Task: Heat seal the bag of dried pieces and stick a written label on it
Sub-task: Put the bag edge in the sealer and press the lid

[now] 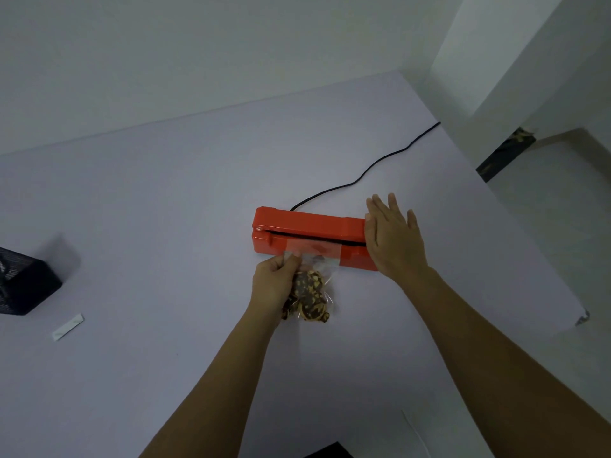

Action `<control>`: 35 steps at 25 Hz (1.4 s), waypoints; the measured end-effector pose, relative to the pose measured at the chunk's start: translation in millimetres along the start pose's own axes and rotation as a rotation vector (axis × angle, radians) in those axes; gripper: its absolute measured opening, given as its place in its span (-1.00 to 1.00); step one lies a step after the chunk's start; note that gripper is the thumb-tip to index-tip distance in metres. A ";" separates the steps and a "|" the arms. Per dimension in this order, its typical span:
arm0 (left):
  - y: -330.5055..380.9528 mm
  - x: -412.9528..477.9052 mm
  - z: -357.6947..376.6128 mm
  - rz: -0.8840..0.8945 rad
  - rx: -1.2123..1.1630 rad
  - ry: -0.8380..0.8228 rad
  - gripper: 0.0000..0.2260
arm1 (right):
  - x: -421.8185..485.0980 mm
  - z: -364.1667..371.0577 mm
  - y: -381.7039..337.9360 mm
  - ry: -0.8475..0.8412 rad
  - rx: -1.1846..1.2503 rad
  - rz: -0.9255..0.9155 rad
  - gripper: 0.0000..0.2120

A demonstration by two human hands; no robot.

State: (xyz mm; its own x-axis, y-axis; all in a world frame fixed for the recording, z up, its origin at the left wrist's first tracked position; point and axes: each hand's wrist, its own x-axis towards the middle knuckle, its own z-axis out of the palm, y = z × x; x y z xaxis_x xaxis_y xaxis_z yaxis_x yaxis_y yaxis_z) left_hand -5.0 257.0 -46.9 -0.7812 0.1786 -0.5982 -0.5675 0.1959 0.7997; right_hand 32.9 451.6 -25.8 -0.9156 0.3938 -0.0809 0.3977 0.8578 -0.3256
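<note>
A red heat sealer (307, 223) lies across the middle of the pale table (165, 209), its lid slightly raised. A clear bag (310, 292) of brown and yellow dried pieces lies in front of it, the bag's open top resting in the sealer's slot. My left hand (274, 279) pinches the bag near its upper left corner. My right hand (393, 238) is flat, fingers spread, over the sealer's right end; whether it touches the lid I cannot tell. A small white label strip (67, 326) lies at the near left.
The sealer's black cord (367, 170) runs back right to the table edge. A black mesh holder (24, 282) stands at the left edge. A dark object (327, 451) pokes in at the bottom edge. White walls close in behind and to the right.
</note>
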 end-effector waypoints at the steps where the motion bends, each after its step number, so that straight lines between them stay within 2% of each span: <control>1: 1.0 -1.4 0.0 0.002 -0.009 -0.005 -0.76 | 0.7 1.5 0.1 0.002 0.004 0.002 -0.56; 11: 1.7 -5.0 3.0 0.003 -0.048 -0.025 -0.76 | 1.8 11.8 8.7 0.064 0.067 0.007 -0.48; 28: -0.1 -4.6 6.9 0.009 -0.029 -0.011 -0.73 | 0.6 12.4 10.4 0.092 0.101 0.007 -0.48; 35: 0.0 -3.7 7.9 0.009 -0.040 -0.013 -0.73 | 1.2 7.3 11.4 0.033 0.068 -0.007 -0.54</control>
State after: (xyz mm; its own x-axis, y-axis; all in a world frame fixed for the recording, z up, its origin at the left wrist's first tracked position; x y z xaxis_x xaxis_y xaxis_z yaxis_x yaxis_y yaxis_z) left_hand -0.1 264.0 -45.1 -0.7830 0.1926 -0.5915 -0.5709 0.1551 0.8062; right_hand 35.9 459.5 -36.5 -0.9157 0.3990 -0.0479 0.3850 0.8367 -0.3895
